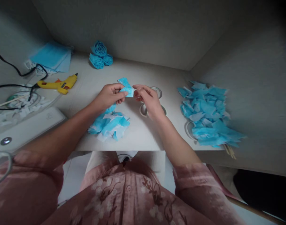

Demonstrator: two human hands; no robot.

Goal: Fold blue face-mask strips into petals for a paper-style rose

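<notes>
Blue piece: above the middle of the bench, between your two hands; bent, one arm slanting up and left, the other pointing right.
Left hand: your fingers grip the piece at its left side, thumb across the near face.
Right hand: your fingers are part-curled, tips just beside the piece's right edge; cannot tell whether they touch or pinch it.
Pinch, judged: material looks thin and soft; place the left grip close to the bend and meet the free edge squarely with the right fingertips.
Pressure, judged: crease lightly along the length; a hard tug could tear or skew it.
Clearance: tape rolls lie about your right hand; work high enough that your knuckles miss them.
Loose pile: just beside your left forearm; avoid sweeping it with the elbow.
Glue gun: on its side at left, apart from the piece.
</notes>
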